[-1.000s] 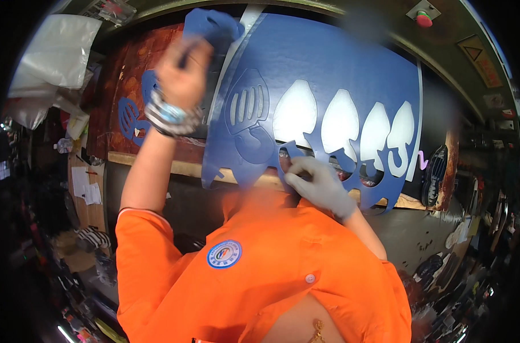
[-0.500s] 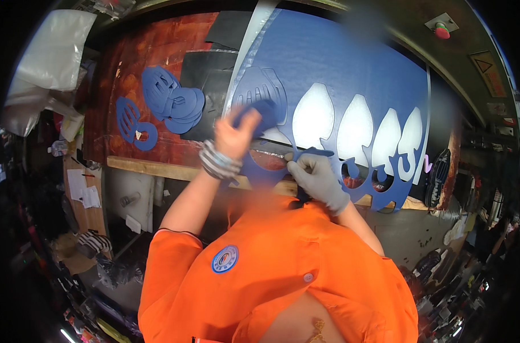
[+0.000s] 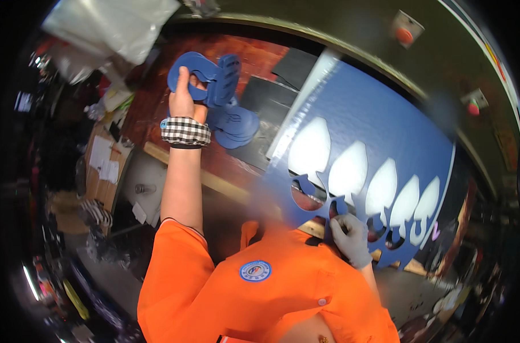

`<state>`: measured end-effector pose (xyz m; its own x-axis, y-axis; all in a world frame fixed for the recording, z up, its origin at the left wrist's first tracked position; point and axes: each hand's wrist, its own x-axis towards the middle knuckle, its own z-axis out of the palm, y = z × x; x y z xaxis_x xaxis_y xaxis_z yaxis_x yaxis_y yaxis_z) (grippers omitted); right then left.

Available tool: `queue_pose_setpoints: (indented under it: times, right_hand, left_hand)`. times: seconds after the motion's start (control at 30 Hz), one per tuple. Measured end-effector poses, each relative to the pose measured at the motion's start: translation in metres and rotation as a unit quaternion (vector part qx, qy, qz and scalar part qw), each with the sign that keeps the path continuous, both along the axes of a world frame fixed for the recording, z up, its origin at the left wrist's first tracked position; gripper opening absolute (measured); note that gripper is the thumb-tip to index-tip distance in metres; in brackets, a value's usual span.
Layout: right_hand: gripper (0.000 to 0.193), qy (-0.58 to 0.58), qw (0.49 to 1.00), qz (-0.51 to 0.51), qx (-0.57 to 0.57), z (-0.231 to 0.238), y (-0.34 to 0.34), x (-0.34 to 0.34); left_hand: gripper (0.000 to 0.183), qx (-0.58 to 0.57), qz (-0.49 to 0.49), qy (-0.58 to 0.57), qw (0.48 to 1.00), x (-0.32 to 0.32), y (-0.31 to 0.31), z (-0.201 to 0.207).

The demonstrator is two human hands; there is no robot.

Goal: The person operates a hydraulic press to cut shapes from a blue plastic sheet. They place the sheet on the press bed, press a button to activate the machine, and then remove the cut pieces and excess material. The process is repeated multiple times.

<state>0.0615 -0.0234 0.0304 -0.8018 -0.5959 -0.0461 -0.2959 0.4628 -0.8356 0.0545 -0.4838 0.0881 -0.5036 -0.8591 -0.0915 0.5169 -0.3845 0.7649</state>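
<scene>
At the far left, my bare left hand (image 3: 190, 106) is closed round a blue cut-out piece (image 3: 228, 80) with a curved hook end and slots. The piece is held over the red-brown board, beside a pile of similar blue pieces (image 3: 237, 123). My right hand (image 3: 351, 237), in a grey glove, pinches the near edge of a large blue sheet (image 3: 374, 114). Several leaf-shaped holes with hooked ends run along this sheet, and white shows through their upper parts. Part of the sheet's near left corner is blurred.
Black sheets (image 3: 265, 100) lie between the pile and the blue sheet on the red-brown board (image 3: 220, 166). A wooden strip (image 3: 208, 183) edges it in front. Red buttons (image 3: 404, 36) sit on the machine frame beyond. Clear plastic (image 3: 111, 26) hangs at the far left.
My left hand has carried the blue cut-out from the sheet leftward to the pile, exposing another leaf-shaped hole. The right hand still grips the sheet's near edge. The view has turned.
</scene>
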Motion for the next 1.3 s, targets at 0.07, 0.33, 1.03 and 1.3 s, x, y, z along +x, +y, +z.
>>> queue_pose_setpoints:
  times: [0.07, 0.33, 1.03, 1.3]
  right_hand:
    - [0.011, 0.031, 0.999, -0.019, -0.009, 0.007, 0.004, -0.011]
    - [0.034, -0.398, 0.893, 0.136, -0.159, 0.052, -0.061, -0.036]
    - [0.030, -0.340, 0.925, 0.076, -0.151, 0.059, -0.279, 0.016]
    - [0.024, -0.334, 0.908, 0.248, -0.055, 0.054, -0.293, 0.022]
  left_hand:
    - [0.037, -0.034, -0.007, -0.005, 0.999, 0.019, 0.002, 0.009]
    - [0.025, -0.123, -0.039, -0.126, 0.984, 0.069, 0.035, 0.043]
    - [0.044, -0.659, -0.240, -0.147, 0.698, 0.107, -0.019, -0.009]
    - [0.036, -0.547, -0.397, -0.106, 0.730, 0.141, -0.045, -0.023]
